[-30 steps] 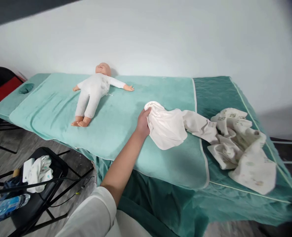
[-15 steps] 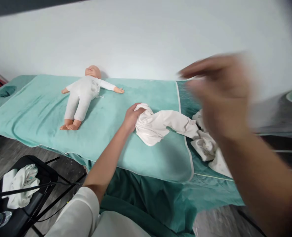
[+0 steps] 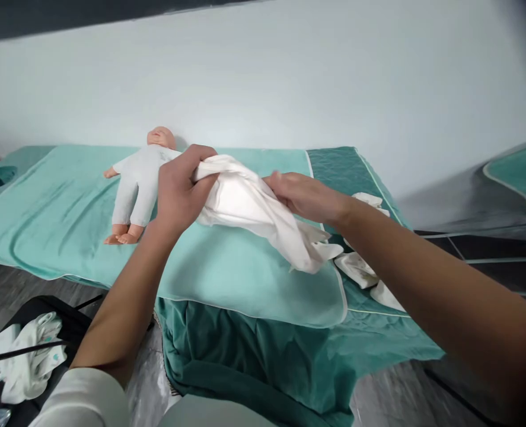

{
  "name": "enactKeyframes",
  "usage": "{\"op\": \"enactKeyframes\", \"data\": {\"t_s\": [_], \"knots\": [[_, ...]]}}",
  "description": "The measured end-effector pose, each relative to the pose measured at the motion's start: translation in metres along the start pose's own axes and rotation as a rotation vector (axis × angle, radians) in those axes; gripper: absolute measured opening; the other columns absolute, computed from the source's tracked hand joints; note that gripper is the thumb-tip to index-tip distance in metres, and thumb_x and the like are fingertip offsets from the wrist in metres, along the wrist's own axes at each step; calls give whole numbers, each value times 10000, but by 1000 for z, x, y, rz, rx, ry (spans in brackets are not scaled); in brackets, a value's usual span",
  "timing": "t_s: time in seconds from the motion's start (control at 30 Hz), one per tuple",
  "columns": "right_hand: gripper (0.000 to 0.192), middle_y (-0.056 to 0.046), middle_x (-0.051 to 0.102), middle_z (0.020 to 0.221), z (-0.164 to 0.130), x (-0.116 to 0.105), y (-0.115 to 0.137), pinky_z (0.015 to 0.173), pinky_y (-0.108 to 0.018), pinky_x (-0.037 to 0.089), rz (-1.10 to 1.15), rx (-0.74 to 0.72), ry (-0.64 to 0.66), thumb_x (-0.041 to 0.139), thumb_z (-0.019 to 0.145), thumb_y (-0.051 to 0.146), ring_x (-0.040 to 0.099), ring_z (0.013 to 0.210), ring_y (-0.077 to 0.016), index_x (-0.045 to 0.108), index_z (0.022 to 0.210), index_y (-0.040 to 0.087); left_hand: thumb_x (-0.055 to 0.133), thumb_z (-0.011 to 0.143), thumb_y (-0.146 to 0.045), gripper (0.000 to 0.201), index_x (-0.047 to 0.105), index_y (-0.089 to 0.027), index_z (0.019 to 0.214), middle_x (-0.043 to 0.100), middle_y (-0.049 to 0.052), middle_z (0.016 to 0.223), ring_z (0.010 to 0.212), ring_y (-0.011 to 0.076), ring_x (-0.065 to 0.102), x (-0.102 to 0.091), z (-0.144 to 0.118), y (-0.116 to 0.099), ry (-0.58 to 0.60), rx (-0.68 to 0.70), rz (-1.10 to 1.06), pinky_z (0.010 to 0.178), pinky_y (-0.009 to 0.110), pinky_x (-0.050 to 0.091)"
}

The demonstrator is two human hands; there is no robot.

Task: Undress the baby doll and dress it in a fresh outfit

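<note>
My left hand (image 3: 179, 191) grips the bunched top of a white baby garment (image 3: 254, 210) and holds it lifted above the teal towel (image 3: 227, 279). My right hand (image 3: 305, 196) holds the same garment on its right side, fingers on the cloth. The lower end of the garment hangs down to the towel's right edge. A baby doll (image 3: 139, 181) in a white suit lies on its back on the towel, just left of my left hand, head toward the wall.
The towel covers a massage bed with a dark green cover (image 3: 267, 362) against a white wall. More pale printed cloths (image 3: 364, 267) lie on the bed's right end. A black chair with white cloth (image 3: 29, 356) stands at lower left.
My left hand lifted the white garment off the towel and toward me. My right hand, earlier blurred in the air, came down and took hold of the garment. The view shifted slightly.
</note>
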State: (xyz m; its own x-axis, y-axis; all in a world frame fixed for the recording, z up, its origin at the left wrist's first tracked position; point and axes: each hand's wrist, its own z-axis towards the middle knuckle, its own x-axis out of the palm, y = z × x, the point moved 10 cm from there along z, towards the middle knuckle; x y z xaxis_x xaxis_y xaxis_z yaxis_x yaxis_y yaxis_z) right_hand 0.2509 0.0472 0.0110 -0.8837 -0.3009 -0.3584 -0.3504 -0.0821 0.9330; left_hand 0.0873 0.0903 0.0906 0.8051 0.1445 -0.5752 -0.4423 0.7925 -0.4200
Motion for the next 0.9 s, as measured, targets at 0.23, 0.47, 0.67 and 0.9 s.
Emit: {"op": "enactKeyframes", "data": {"t_s": [0.23, 0.47, 0.67, 0.9], "knots": [[325, -49, 660, 806, -5, -34, 17, 645, -306, 403, -705, 96, -229, 566, 923, 528, 591, 737, -215, 662, 861, 224, 570, 843, -148, 205, 589, -240, 1025, 676, 31, 1000, 860, 196, 625, -28, -7, 15, 10, 10, 415, 699, 307, 426], [312, -44, 645, 787, -40, -75, -10, 625, -305, 356, -920, 241, -426, 564, 928, 536, 534, 677, -192, 657, 932, 238, 557, 796, -102, 256, 564, -235, 1015, 653, 38, 1032, 867, 200, 618, -38, -30, 50, 78, -196, 374, 714, 293, 423], [470, -32, 646, 713, -70, -90, 8, 556, -311, 350, -787, 46, -460, 493, 933, 681, 538, 600, -160, 663, 841, 252, 638, 768, -161, 165, 608, -222, 918, 627, -10, 906, 782, 142, 541, -55, -34, 58, -53, -314, -149, 698, 253, 424], [244, -29, 732, 891, -65, -118, -13, 607, -285, 436, -720, 180, -336, 579, 944, 475, 651, 726, -175, 717, 965, 275, 667, 822, -389, 202, 586, -205, 836, 599, 2, 740, 679, 174, 556, -18, -38, 91, 425, -625, -79, 579, 263, 395]]}}
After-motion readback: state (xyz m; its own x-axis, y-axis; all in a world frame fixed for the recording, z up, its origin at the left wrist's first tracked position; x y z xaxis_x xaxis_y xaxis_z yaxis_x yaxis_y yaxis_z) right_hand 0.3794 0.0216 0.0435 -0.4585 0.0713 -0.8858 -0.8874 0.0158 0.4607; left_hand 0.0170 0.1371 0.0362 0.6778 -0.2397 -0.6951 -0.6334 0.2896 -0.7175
